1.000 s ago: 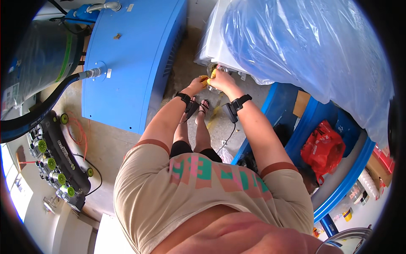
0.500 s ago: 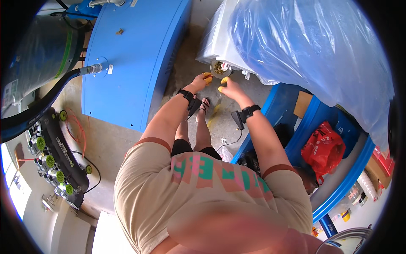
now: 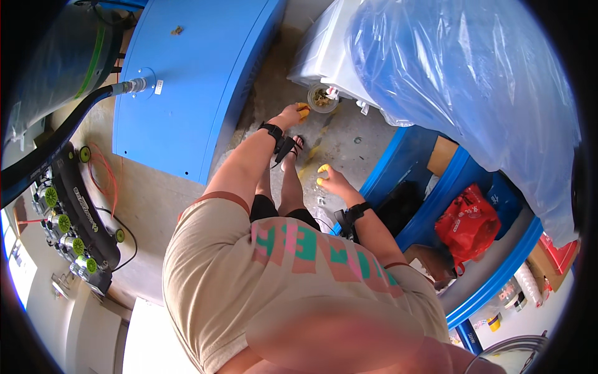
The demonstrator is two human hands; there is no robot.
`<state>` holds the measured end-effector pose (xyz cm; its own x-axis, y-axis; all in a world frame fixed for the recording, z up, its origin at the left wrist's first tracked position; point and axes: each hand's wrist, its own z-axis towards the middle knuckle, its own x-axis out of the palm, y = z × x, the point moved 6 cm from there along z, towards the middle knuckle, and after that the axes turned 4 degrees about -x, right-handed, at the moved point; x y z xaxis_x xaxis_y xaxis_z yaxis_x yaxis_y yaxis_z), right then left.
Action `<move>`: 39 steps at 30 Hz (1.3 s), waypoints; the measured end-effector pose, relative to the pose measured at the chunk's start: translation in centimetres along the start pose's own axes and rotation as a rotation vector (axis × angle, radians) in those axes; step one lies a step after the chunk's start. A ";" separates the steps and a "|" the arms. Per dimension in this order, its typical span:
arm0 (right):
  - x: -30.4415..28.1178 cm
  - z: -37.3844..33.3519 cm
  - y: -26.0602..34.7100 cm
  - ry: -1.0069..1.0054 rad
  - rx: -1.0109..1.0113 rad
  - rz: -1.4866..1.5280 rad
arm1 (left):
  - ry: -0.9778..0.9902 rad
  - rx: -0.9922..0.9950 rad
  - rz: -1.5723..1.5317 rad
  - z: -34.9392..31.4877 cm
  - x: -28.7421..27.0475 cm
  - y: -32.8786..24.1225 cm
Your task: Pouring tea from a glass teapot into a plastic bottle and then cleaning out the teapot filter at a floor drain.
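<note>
My left hand (image 3: 291,116) has yellow coverings on its fingertips. Its fingers are pressed together beside a clear round bowl (image 3: 311,104); anything between them is too small to make out. Inside that bowl lie small yellowish-brown pieces (image 3: 321,98) and something white and red. My right hand (image 3: 335,181) is nearer my body, over the floor by the blue bins. Its thumb and forefinger, also with yellow tips, curve apart and nothing shows between them. Each wrist wears a black strap with a small device.
A large blue metal cabinet (image 3: 180,81) stands on the left with a black hose (image 3: 75,134) attached. White plastic boxes (image 3: 317,53) under blue plastic sheeting (image 3: 455,75) are at the upper right. Blue bins (image 3: 411,234) hold a red bag (image 3: 468,218). An air compressor (image 3: 84,218) sits far left.
My right hand has drawn back from near the bowl toward my body, its thumb and forefinger apart. My left hand stays beside the bowl, fingers together. The view has shifted slightly.
</note>
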<state>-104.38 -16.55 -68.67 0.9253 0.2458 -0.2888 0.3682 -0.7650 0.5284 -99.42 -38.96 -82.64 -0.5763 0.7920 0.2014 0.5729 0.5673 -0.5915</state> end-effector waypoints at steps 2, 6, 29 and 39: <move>0.2 -0.3 -0.1 0.019 0.020 -0.042 | -0.017 0.017 -0.031 -0.1 -0.1 -0.3; 0.3 -0.5 0.7 0.093 0.071 -0.026 | -0.048 0.093 -0.251 -0.5 -0.5 -0.5; 0.4 -1.0 -1.0 0.102 0.053 -0.100 | -0.153 -0.023 -0.902 -1.6 8.9 -0.1; 0.5 -1.2 -1.2 0.090 0.080 -0.060 | -0.176 0.007 -0.706 -2.1 6.9 -0.2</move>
<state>-104.26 -14.80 -68.46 0.9077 0.3421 -0.2432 0.4178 -0.7915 0.4460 -102.26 -33.16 -79.57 -0.8926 0.1897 0.4089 0.0268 0.9279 -0.3719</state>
